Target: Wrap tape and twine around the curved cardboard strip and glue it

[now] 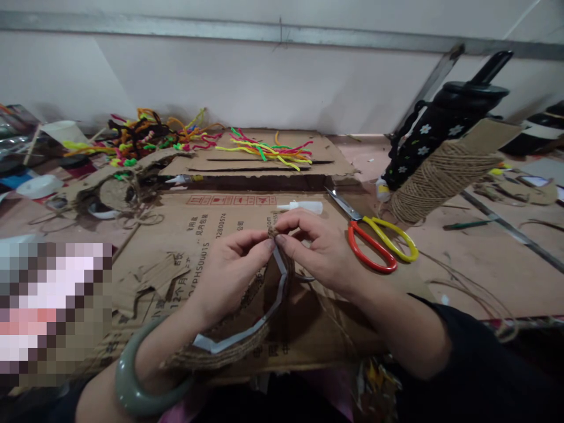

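A curved cardboard band (251,351) wrapped in brown twine, with a white strip (282,276) along its inner side, stands over the printed cardboard sheet (171,220). My left hand (233,270) pinches its upper end between thumb and fingertips. Right beside it, my right hand (319,249) pinches the same end, fingertips almost touching the left ones. The fingers partly hide what lies between them. A small white bottle (308,207) lies just beyond my right hand. Scissors (372,244) with one red and one yellow handle rest to its right, blades apart.
A twine cone (445,179) leans near a black flowered tumbler (440,117) at right. Colourful yarn pieces (273,150) lie on a cardboard box (198,163) at the back. Paint jars (42,187) and a twine-covered piece (110,191) stand at left. Loose twine (476,288) trails at right.
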{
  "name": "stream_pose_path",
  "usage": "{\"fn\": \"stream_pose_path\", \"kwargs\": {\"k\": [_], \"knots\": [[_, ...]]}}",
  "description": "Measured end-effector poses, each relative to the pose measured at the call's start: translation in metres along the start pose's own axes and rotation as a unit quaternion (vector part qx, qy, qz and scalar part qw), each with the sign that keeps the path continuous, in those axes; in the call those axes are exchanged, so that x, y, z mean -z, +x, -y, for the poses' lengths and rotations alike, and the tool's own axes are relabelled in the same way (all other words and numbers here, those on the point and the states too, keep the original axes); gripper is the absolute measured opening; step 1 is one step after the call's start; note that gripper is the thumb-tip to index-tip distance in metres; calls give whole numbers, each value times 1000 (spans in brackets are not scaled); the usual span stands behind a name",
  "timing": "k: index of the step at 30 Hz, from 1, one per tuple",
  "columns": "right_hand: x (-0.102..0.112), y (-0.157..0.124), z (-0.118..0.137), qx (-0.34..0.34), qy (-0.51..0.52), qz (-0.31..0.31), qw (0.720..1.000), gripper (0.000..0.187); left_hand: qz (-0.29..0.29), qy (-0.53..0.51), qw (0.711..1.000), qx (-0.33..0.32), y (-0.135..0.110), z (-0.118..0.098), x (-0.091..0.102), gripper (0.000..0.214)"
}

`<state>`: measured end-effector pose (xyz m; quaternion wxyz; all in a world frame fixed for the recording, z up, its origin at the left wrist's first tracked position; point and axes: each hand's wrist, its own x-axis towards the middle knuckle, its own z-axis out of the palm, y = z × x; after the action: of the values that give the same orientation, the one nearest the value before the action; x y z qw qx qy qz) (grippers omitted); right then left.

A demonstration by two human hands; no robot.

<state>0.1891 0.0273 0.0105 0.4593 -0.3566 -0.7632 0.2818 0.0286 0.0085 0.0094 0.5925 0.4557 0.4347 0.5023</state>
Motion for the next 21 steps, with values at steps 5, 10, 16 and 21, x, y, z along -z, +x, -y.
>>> {"fn": "stream_pose_path", "kwargs": {"k": [5,10,16,21], "knots": [[0,1,2,-19,4,12,1000,6,-6,56,998,-24,-5,2,2,10],[-2,0,0,-40,18,21,999,9,-22,19,999,-24,-4,1,4,11],[-1,0,2,-111,53,78,989,16,-81,-67,993,-61,3,-3,6,6],[1,2,3,-177,100,110,973,17,-86,-89,991,-50,3,-5,5,5]]}}
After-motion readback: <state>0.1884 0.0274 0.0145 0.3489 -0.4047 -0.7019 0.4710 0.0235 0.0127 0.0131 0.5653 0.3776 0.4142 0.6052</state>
